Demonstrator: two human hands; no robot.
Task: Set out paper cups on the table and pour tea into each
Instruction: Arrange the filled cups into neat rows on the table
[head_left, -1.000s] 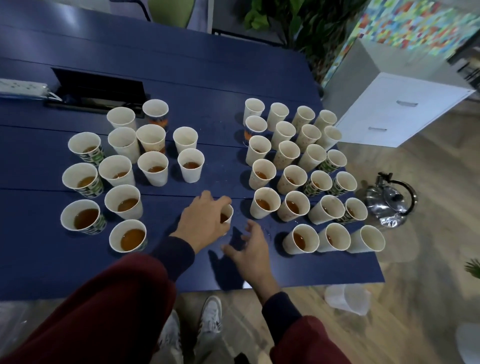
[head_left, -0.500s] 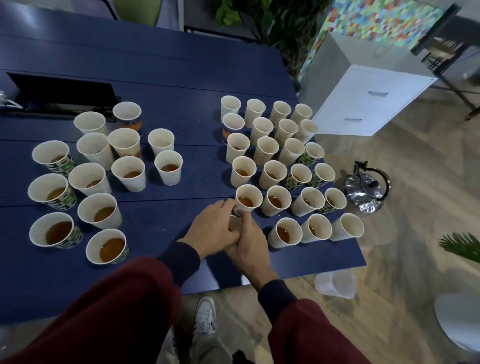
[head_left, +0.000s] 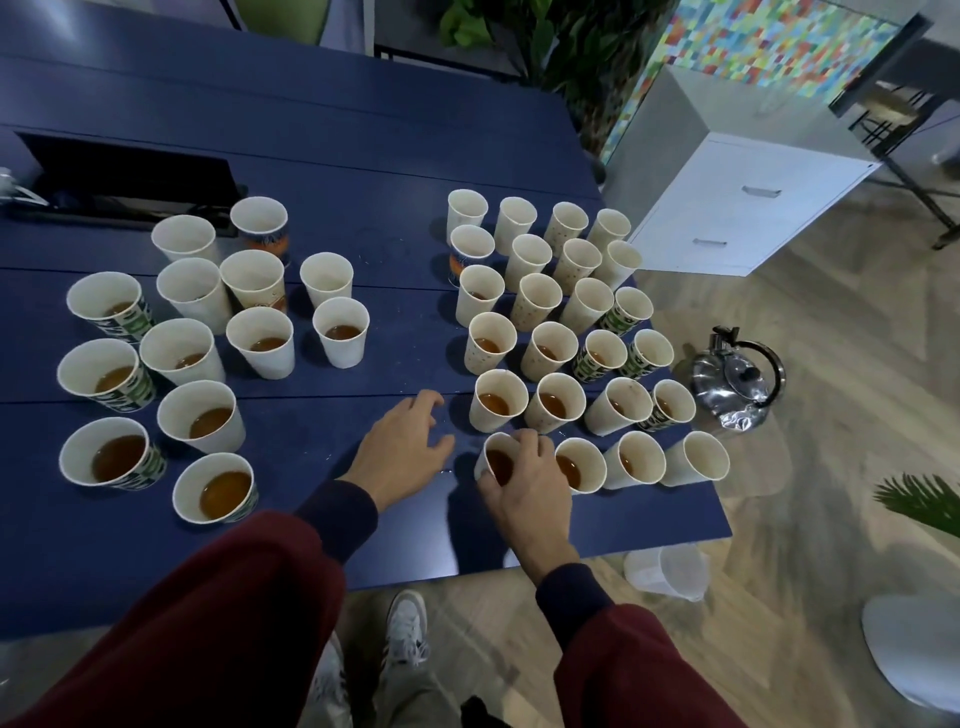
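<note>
Head view: a person leans over a blue bench (head_left: 363, 156) crowded with paper cups, the right hand (head_left: 524, 483) on a paper cup (head_left: 488, 470) at the near-left corner of the right-hand group (head_left: 550, 348). That grip is clamped on the cup, fingers curled round its rim. The cup stands upright on the bench with brown liquid showing inside, just beside its neighbour to the right. The left hand (head_left: 402, 447) hovers low over bare bench just left of it, its grip apart, fingers loosely spread and holding nothing. Tea (head_left: 224, 493) shows in the near cups of the left-hand group (head_left: 182, 358) and in the near rows on the right; whether the far cups hold any cannot be told. A steel kettle (head_left: 737, 384) sits beyond the bench's right edge, apparently on the floor, well apart from both hands. The step in hand looks like lining a filled cup up with its row. The next move calls for a level set-down and a clean release without nudging the close-packed neighbours, then, if far cups prove dry, a reach for the kettle.
</note>
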